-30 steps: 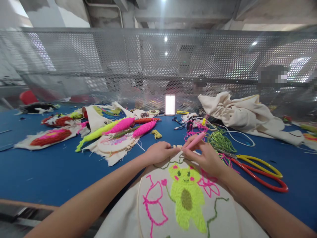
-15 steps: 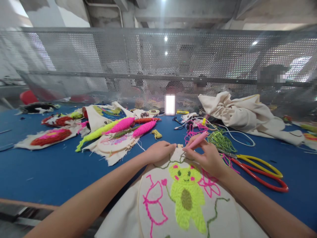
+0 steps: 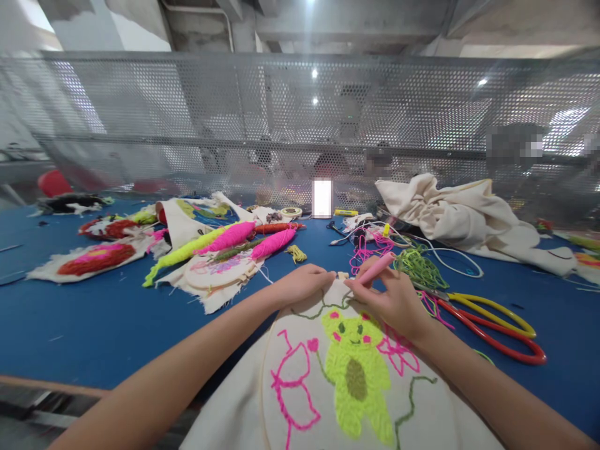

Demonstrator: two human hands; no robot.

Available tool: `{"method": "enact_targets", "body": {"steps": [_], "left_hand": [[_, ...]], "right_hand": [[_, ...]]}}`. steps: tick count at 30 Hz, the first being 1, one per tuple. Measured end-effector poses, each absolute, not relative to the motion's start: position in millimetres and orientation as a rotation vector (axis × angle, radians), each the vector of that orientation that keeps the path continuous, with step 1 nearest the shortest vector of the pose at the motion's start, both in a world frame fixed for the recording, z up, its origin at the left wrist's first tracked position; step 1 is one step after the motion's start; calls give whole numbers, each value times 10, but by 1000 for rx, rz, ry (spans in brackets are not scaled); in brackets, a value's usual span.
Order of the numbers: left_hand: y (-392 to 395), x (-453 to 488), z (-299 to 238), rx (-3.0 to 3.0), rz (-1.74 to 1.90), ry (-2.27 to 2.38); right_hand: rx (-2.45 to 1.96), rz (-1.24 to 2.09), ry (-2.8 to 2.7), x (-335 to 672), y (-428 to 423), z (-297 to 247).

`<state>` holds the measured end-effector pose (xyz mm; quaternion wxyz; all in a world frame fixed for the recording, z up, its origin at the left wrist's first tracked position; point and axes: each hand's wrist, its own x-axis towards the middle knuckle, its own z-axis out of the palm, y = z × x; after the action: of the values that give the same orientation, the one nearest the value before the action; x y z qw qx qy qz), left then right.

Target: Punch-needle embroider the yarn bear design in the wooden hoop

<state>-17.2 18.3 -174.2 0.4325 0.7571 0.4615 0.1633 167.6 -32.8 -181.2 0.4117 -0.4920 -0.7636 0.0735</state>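
Observation:
An embroidery hoop (image 3: 266, 375) with white cloth lies at the near edge of the blue table (image 3: 103, 319). On the cloth are a neon-yellow bear (image 3: 357, 375) and pink outlines. My left hand (image 3: 302, 282) is closed on the hoop's far rim. My right hand (image 3: 394, 299) is closed round a pink punch needle (image 3: 374, 268), whose tip meets the cloth at the far rim, close to my left fingers.
Red and yellow scissors (image 3: 492, 325) lie right of my right hand, beside tangled green yarn (image 3: 417, 267). Pink and yellow yarn skeins (image 3: 234, 240) and other stitched cloths (image 3: 94, 257) lie at left. A crumpled cream cloth (image 3: 464, 219) lies at back right. A perforated metal screen (image 3: 300, 125) backs the table.
The needle tip has shifted slightly along the far rim. My left fingers now cover the hoop's clasp. The hoop has slid a little to the right.

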Motion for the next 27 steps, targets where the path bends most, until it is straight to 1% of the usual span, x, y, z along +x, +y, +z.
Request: {"method": "enact_targets", "body": {"steps": [3,7,12,21,27], "left_hand": [[147,-168,-1679,1853,430,1185],[114,-162,-1627,1908,442,1200],[111,-165,-1638,1835,452,1137],[131,-190,-1666,1830,431,1103],[159,-186,-1701,1943,441,1113]], "right_hand": [[-1264,204,-1985,1631,-329,-1816],[-1226,98,-2136,1586,-350,-1826],[-1253,43,-2109,1636,-385,-1814],[-1310,143,-1958,1679,-399,-1813],[-1297,161,-1930,1673,-398,-1808]]}}
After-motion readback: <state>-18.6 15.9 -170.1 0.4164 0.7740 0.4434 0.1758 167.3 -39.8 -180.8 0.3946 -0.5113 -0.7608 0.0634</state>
